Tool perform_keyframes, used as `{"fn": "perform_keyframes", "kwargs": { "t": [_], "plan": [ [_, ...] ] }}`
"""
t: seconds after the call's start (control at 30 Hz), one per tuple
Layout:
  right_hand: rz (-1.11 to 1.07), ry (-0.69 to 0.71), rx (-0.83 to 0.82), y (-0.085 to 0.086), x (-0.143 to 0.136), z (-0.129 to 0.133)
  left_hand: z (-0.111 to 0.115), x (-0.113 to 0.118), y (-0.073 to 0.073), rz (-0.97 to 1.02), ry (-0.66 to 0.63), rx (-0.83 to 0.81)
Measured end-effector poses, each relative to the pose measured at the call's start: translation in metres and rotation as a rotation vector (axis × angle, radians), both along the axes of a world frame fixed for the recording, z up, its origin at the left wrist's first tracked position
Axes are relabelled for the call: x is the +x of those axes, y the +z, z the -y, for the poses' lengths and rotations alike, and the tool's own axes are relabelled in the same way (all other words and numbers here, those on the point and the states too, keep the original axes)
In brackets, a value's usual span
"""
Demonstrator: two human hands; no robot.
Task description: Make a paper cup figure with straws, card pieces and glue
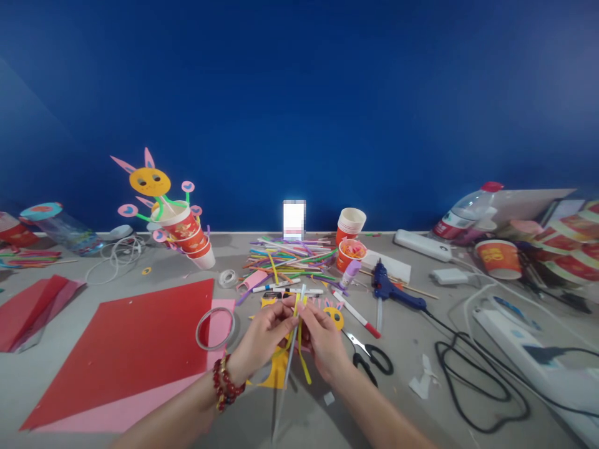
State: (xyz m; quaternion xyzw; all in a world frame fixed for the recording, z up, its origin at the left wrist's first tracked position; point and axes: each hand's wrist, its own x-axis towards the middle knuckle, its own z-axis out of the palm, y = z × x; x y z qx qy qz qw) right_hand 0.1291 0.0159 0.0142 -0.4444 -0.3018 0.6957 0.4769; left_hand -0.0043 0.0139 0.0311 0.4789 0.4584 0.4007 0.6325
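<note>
We have both hands raised a little over the tabletop [178, 439], midway between its left and right sides and toward the near edge. Our left hand [266, 332] is closed at the fingertips on yellow strips [304, 369] and a long pale strip [291, 355]; our right hand [326, 340] pinches the same bundle from the other side, fingertips close to the left ones. The strips stand between our palms, their lower ends hanging toward us; which fingers grip which strip we cannot tell.

Under and beside our left hand we see yellow paper [277, 372] with a rounded cut-out. Just beyond our right hand lies a small yellow rabbit face [334, 317], and to its right are a red-capped marker [356, 313] and black-handled scissors [384, 362]. A blue glue gun [397, 294] rests farther right, its black cable looping toward the near right corner.

To the left of our left hand a tape roll [201, 330] overlaps a red sheet [140, 349] and a pink sheet [116, 411]. Toward the far edge we have a heap of coloured sticks [290, 262], with a cup of orange and pink pieces [351, 252] at its right. A rabbit-headed figure of stacked cups [182, 227] leans near the far edge, left of the heap.
</note>
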Motion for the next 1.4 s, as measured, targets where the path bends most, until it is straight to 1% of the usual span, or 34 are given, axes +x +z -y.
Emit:
{"fn": "perform_keyframes", "kwargs": {
  "t": [0.13, 0.27, 0.4, 0.63, 0.87, 1.13, 1.27, 1.4],
  "plan": [
    [-0.004, -0.002, -0.004, 0.002, 0.000, 0.001, 0.000, 0.000, 0.002, 0.023, 0.002, -0.032],
    [-0.021, 0.000, -0.021, 0.004, 0.000, 0.002, 0.000, -0.002, 0.003, 0.043, -0.027, -0.050],
    [-0.021, -0.001, -0.029, 0.004, -0.001, 0.001, -0.002, -0.004, 0.003, -0.008, -0.033, -0.055],
    [-0.013, 0.011, -0.003, 0.000, 0.000, 0.002, -0.005, -0.006, 0.010, -0.034, -0.058, -0.051],
    [-0.011, 0.013, 0.037, 0.000, -0.001, 0.000, -0.006, -0.007, 0.009, -0.043, -0.075, -0.054],
    [-0.039, 0.007, 0.040, -0.002, -0.001, 0.002, -0.007, -0.008, 0.003, -0.077, -0.073, -0.011],
    [-0.041, -0.019, 0.049, -0.006, -0.003, 0.002, -0.006, -0.007, 0.006, -0.075, -0.088, -0.015],
    [-0.037, -0.027, 0.105, -0.007, -0.003, 0.002, -0.004, -0.004, 0.008, -0.021, -0.104, -0.039]
  ]
}}
